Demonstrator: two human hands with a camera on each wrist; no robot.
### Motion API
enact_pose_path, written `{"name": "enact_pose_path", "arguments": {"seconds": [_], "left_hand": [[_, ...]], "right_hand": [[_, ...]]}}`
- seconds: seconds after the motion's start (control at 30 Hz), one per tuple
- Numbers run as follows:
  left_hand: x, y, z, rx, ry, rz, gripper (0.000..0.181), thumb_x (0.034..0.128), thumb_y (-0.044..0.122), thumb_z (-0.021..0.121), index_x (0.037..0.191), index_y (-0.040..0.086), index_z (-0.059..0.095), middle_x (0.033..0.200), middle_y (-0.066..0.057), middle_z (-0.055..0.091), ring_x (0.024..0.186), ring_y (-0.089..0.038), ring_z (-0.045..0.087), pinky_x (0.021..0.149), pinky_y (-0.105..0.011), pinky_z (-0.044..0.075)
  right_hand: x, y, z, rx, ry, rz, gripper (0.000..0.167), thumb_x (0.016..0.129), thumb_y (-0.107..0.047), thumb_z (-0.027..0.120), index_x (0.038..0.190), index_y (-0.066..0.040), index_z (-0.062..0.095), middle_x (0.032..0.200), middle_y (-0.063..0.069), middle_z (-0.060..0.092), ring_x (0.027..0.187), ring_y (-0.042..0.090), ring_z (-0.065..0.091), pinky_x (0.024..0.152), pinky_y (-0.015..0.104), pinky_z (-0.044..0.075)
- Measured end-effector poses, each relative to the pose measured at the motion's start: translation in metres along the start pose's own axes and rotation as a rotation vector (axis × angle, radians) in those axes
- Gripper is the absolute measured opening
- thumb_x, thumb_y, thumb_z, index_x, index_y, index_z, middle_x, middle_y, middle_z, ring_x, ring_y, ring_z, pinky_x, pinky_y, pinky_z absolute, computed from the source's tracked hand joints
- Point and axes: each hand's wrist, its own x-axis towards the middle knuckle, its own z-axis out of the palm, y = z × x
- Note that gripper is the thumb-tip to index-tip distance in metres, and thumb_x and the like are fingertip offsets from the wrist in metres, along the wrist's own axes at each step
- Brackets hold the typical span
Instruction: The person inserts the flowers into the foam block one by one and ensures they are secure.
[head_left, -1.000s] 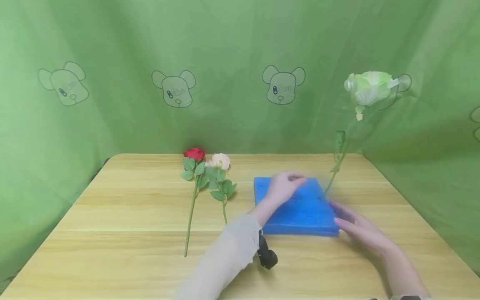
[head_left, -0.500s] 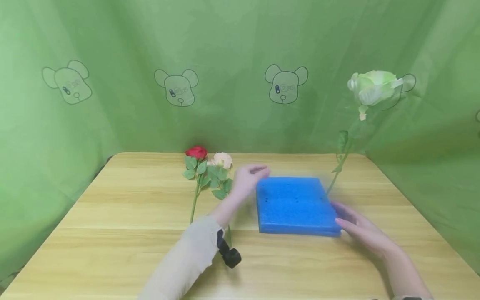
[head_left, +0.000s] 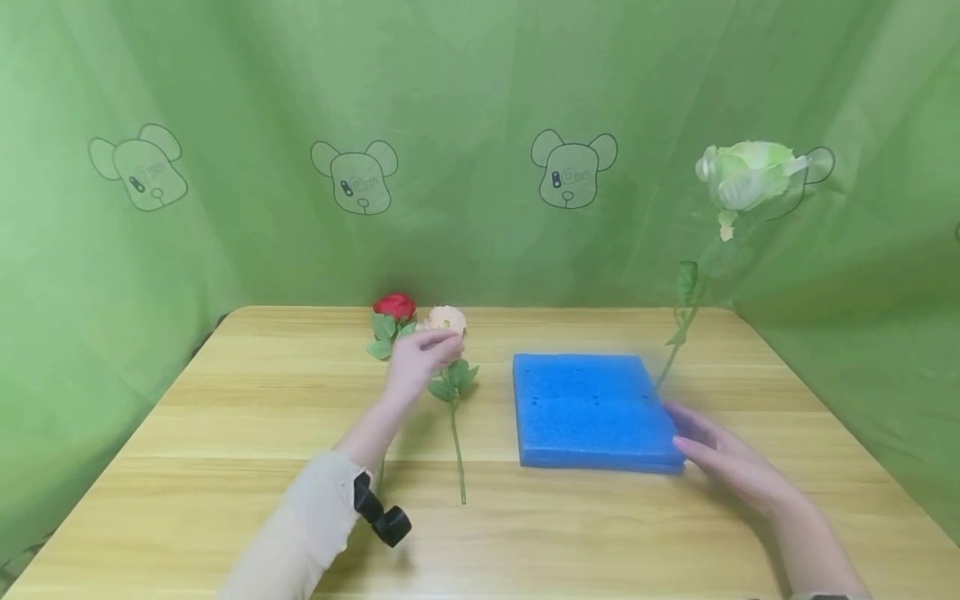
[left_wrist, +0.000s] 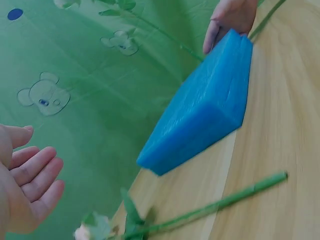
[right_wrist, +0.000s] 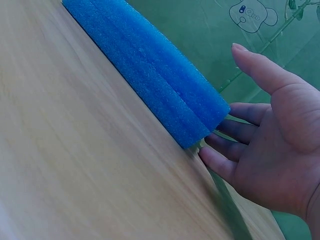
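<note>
A blue foam block (head_left: pixel 596 417) with small holes in its top lies on the table. My right hand (head_left: pixel 723 458) is at its right side, fingers extended against the end, thumb held away in the right wrist view. A white-green artificial rose (head_left: pixel 750 175) stands tilted, its stem meeting the block's right side. My left hand (head_left: pixel 423 362) hovers over the pale pink rose (head_left: pixel 447 319), partly covering its leaves. Its fingers (left_wrist: pixel 42 175) are loosely bent and hold nothing in the left wrist view. A red rose (head_left: pixel 394 307) lies to the left, its stem mostly hidden by the left arm.
The wooden table (head_left: pixel 187 467) carries everything. A green curtain (head_left: pixel 465 242) printed with bear heads hangs behind and at both sides. A black wrist camera (head_left: pixel 390 525) sits on the left sleeve.
My left hand has moved leftward from above the foam block to the pink rose. The right hand stays at the block's right side. The white-green rose remains standing.
</note>
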Motion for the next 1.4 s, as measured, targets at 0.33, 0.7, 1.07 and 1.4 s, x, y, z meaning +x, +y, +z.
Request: {"name": "enact_pose_path", "arguments": {"seconds": [0.33, 0.7, 1.07, 1.4], "left_hand": [[-0.016, -0.012, -0.047, 0.096, 0.048, -0.049, 0.034, 0.0865, 0.016, 0.065, 0.113, -0.004, 0.061, 0.103, -0.019, 0.066, 0.094, -0.028, 0.064, 0.087, -0.037, 0.051], [-0.027, -0.031, -0.078, 0.111, 0.066, -0.151, 0.040, 0.0893, 0.011, 0.059, 0.123, -0.009, 0.051, 0.117, -0.028, 0.057, 0.104, -0.035, 0.059, 0.091, -0.040, 0.048], [-0.032, -0.058, -0.092, 0.078, 0.056, -0.270, 0.042, 0.0891, 0.004, 0.057, 0.126, -0.013, 0.046, 0.114, -0.031, 0.057, 0.098, -0.035, 0.062, 0.085, -0.037, 0.052], [-0.030, -0.069, -0.092, 0.100, 0.034, -0.300, 0.038, 0.0877, 0.004, 0.059, 0.118, -0.017, 0.050, 0.104, -0.030, 0.061, 0.090, -0.032, 0.065, 0.078, -0.034, 0.055]], "right_hand": [[0.001, -0.001, 0.000, 0.010, -0.005, 0.018, 0.060, 0.099, -0.018, 0.044, 0.145, 0.002, 0.013, 0.150, 0.026, 0.006, 0.133, 0.048, 0.001, 0.098, 0.072, 0.002], [0.000, 0.001, -0.001, 0.015, 0.003, 0.025, 0.060, 0.099, -0.018, 0.044, 0.145, 0.003, 0.012, 0.150, 0.027, 0.006, 0.132, 0.049, 0.002, 0.096, 0.073, 0.004], [0.001, 0.002, -0.001, 0.009, 0.002, 0.025, 0.060, 0.099, -0.018, 0.044, 0.146, 0.001, 0.013, 0.150, 0.026, 0.007, 0.133, 0.049, 0.002, 0.096, 0.074, 0.004], [0.002, 0.004, -0.001, 0.021, 0.004, 0.015, 0.059, 0.099, -0.017, 0.044, 0.145, 0.002, 0.013, 0.150, 0.027, 0.006, 0.132, 0.050, 0.003, 0.096, 0.074, 0.005]]}}
